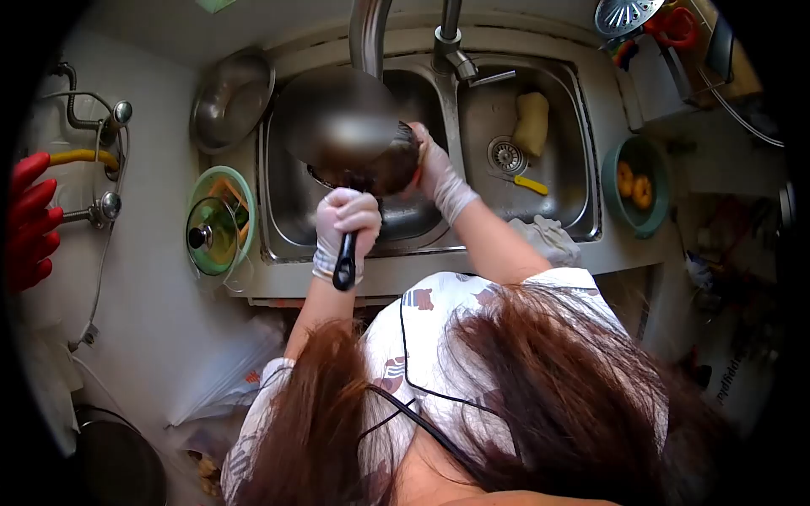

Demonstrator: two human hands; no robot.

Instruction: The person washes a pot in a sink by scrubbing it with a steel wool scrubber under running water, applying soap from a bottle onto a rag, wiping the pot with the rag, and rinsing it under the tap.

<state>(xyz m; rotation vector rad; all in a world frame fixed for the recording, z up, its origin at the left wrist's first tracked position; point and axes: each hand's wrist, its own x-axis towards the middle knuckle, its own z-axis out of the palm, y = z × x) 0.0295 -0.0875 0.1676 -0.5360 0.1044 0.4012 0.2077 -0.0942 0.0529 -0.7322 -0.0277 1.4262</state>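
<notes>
Over the left sink basin, my gloved left hand is wrapped round the black handle of a pan. The pan is tilted, and part of it is blurred. My gloved right hand is at the pan's right edge, its fingers bent round the rim and partly hidden. The metal tap spout reaches down behind the pan. Whether water runs cannot be made out.
The right basin holds a pale long vegetable and a yellow-handled knife. A metal bowl and a green basket with a glass lid stand left. A white cloth and a green bowl are right.
</notes>
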